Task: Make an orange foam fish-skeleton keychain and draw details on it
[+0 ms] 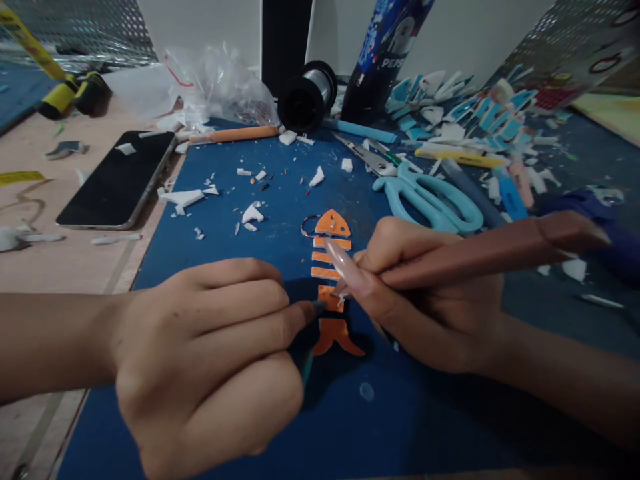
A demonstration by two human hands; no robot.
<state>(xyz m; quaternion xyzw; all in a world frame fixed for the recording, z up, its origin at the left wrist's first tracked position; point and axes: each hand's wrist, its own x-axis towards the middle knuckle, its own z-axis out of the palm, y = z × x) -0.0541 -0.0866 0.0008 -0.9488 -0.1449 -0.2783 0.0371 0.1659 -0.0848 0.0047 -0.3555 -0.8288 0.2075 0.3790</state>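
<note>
**Two hands work an orange fish skeleton on a blue mat**

On the blue cutting mat [240, 220], an orange foam fish-skeleton cutout [331, 267] lies head away from the person, tail nearest. At its lower ribs, the left hand [210, 360] has its fingers curled narrow, the fingertips pressing down just beside the tail. From the other side, the right hand [420, 300] grips a long brownish-pink craft knife [490, 250], its tip meeting the same ribs. Light blue plastic scissors [430, 197] lie just beyond the right hand. White foam scraps [250, 213] dot the mat, and a black smartphone [117, 179] rests left of it
</note>
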